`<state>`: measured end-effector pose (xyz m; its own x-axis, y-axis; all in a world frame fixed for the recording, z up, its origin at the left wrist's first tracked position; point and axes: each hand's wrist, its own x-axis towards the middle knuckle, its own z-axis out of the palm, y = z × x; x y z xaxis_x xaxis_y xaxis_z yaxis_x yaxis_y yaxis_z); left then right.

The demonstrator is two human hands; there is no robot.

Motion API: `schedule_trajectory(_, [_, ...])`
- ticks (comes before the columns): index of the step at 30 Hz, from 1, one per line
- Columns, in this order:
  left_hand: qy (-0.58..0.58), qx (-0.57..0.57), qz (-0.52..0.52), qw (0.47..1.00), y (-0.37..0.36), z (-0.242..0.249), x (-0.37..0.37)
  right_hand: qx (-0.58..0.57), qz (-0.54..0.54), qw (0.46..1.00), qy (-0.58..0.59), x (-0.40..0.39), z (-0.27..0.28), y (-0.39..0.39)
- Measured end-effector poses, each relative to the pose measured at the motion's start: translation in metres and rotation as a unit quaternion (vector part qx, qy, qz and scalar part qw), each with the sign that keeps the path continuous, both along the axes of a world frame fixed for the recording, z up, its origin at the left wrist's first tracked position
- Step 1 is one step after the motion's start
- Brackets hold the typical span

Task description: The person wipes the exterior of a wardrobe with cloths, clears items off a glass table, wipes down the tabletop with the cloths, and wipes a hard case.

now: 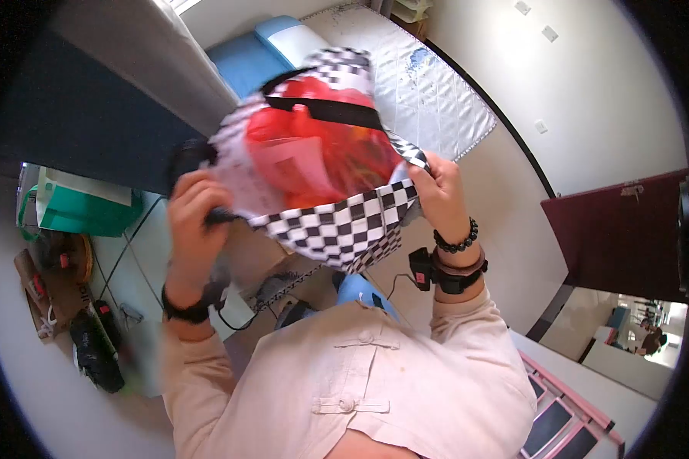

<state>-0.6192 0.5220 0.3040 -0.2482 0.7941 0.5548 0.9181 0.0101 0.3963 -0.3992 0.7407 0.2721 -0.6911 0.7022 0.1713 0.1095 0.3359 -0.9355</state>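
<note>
A black-and-white checkered bag hangs in front of me with its top wide apart. Red plastic bags and a pinkish paper or packet show inside it, and a black strap crosses the opening. My right hand pinches the bag's rim on the right, thumb on top. On the left side, my left hand is curled round the bag's edge by a dark piece that looks like a strap; motion blurs it somewhat.
A bed with a white quilted mattress and blue bedding lies ahead. To the left are a green bag, a brown paper bag and a black umbrella-like bundle. A dark red door stands right, a pink-framed rack lower right.
</note>
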Motion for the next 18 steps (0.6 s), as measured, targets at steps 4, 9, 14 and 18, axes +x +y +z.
schedule_trajectory(4, [0.008,-0.051,0.002,0.999,0.076,-0.084,-0.012,0.014,-0.041,0.996,-0.072,0.007,-0.078,0.064])
schedule_trajectory(9, [0.033,-0.140,-0.007,0.990,0.135,-0.191,-0.028,-0.041,-0.066,0.988,-0.133,-0.016,-0.195,0.107])
schedule_trajectory(14, [0.035,-0.302,0.062,0.951,0.164,-0.237,-0.051,-0.093,-0.107,0.978,-0.155,-0.037,-0.276,0.125])
schedule_trajectory(18, [0.078,-0.280,0.104,0.951,0.185,-0.201,-0.041,-0.179,-0.067,0.976,-0.103,-0.027,-0.278,0.140])
